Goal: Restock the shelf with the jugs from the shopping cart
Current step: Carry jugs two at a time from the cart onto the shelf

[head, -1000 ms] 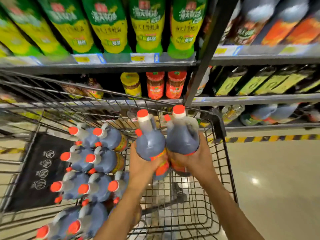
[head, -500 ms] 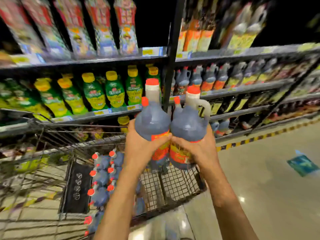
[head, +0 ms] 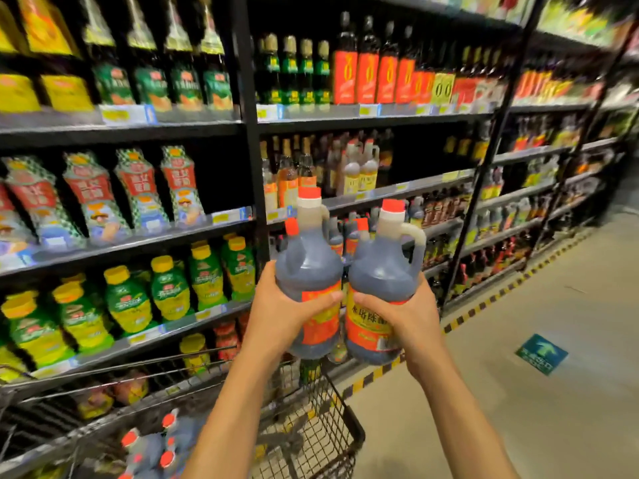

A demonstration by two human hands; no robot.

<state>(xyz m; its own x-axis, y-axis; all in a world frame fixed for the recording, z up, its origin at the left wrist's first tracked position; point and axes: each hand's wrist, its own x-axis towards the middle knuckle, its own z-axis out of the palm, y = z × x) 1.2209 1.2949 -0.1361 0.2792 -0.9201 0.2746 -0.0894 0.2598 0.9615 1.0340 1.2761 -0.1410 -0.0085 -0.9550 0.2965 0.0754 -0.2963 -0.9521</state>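
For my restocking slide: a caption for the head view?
Above the shopping cart, the left hand holds the left jug and the right hand the right jug, facing stocked shelves.

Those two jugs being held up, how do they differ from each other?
The left jug in the left hand is held a bit higher than the right jug in the right hand. The right jug's handle sticks out clearly to the side; the left jug's handle is mostly turned away. Both hold dark liquid, with red caps and red-orange labels.
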